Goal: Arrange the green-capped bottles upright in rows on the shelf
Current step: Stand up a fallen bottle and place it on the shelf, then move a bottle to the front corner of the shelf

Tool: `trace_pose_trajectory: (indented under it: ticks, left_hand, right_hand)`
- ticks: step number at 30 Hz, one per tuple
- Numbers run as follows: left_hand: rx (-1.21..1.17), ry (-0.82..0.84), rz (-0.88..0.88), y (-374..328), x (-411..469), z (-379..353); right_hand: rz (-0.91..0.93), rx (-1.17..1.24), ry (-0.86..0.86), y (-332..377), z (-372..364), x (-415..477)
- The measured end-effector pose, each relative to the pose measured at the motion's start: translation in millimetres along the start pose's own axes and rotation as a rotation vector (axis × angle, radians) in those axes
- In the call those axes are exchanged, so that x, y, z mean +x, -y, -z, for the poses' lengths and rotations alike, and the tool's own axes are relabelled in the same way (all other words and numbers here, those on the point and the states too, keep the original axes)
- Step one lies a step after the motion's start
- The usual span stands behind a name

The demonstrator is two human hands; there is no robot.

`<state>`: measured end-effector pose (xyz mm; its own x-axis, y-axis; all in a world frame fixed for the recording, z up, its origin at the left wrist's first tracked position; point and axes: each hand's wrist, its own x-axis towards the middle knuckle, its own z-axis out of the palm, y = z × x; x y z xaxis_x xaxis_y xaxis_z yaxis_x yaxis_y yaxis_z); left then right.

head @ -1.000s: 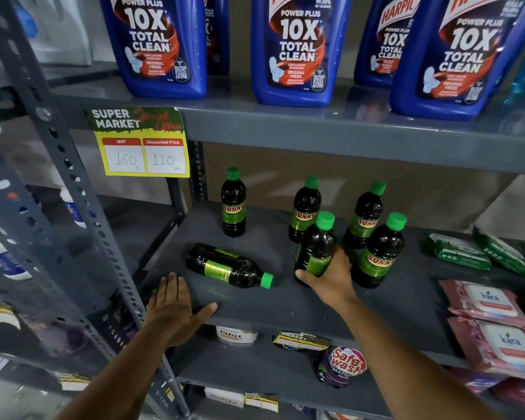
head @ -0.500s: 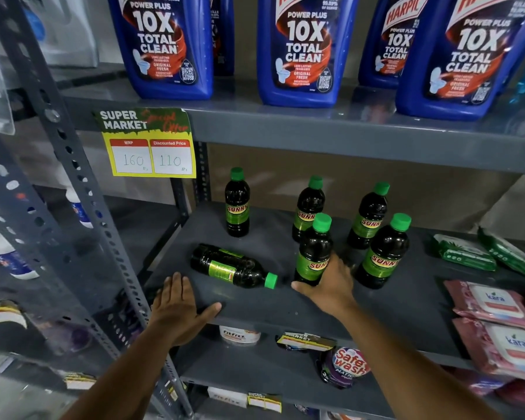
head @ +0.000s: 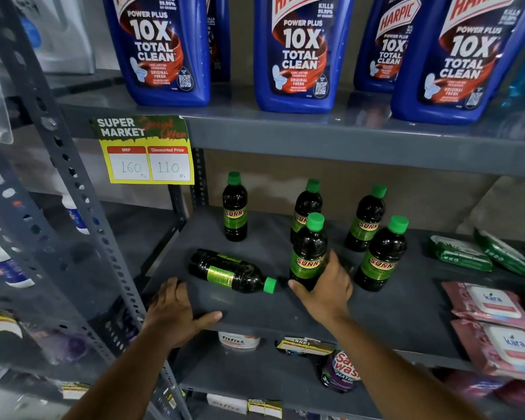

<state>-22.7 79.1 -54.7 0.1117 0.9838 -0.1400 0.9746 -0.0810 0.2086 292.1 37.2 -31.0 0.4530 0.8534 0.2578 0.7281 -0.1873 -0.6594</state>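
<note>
One bottle [head: 308, 256] turned label-forward.

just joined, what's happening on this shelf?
A person is lining up green-capped Sunny bottles on the grey middle shelf. The right hand has its grip on the base of a front-row bottle, which stands upright. The left hand rests flat on the shelf's front edge. Four other bottles stand upright: three at the back, one at front right. One bottle lies on its side at front left, cap pointing right, not yet stood up.
</note>
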Motion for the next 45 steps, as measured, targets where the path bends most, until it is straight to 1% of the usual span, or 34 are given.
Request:
trace_pose_trajectory:
  ticks: [1,2,3,4,6,7,8,10,12,16,21,26,28,31,34,38,40,43,44,45]
  left_hand:
    - [0.015,0.015,-0.002,0,1,-1]
    - [0.035,0.027,-0.003,-1,3,-1]
    - [0.051,0.031,-0.003,-2,7,-1]
    - [0.060,0.027,-0.001,-2,10,-1]
    - [0.070,0.018,-0.006,-2,15,-1]
    - [0.073,0.016,-0.010,-3,15,-1]
    - [0.079,0.015,-0.012,-2,14,-3]
    - [0.105,-0.002,-0.023,-1,11,-6]
    - [0.125,-0.030,-0.043,-1,10,-9]
    - [0.102,-0.080,-0.074,2,8,-10]
    - [0.042,-0.160,-0.095,7,6,-13]
    - [0.030,-0.197,-0.090,6,8,-16]
    - [0.049,-0.209,-0.116,8,9,-16]
    - [0.099,-0.234,-0.204,10,12,-15]
    - [0.112,-0.236,-0.244,15,13,-13]
    - [0.073,-0.248,-0.230,13,13,-13]
    - [0.065,-0.251,-0.229,10,12,-12]
    - [0.040,-0.254,-0.230,9,9,-12]
    - [0.033,-0.261,-0.230,9,8,-11]
    - [0.029,-0.270,-0.234,9,8,-11]
  right_hand:
    - [0.062,0.011,-0.100,0,1,-7]
    - [0.164,0.028,-0.185,1,1,-14]
    - [0.283,0.056,-0.206,3,1,-20]
    - [0.401,0.083,-0.146,7,-1,-25]
    - [0.564,0.052,0.101,15,-6,-32]
    - [0.599,0.004,0.214,19,-11,-35]
    - [0.612,-0.036,0.281,22,-18,-37]
    - [0.568,-0.051,0.314,28,-28,-38]
    - [0.491,-0.015,0.337,35,-32,-35]
    - [0.375,0.009,0.322,44,-35,-24]
    - [0.365,0.023,0.313,42,-38,-20]
    - [0.341,0.088,0.291,44,-36,-23]
    - [0.355,0.139,0.220,51,-31,-27]
    - [0.433,0.251,0.021,73,-17,-24]
    - [0.484,0.321,-0.046,108,-6,-10]
    - [0.563,0.256,-0.039,143,-6,13]
    - [0.531,0.241,-0.014,153,-9,22]
    - [0.485,0.281,0.004,152,-13,29]
    - [0.473,0.307,0.032,147,-14,30]
    - [0.452,0.356,0.100,141,-15,29]
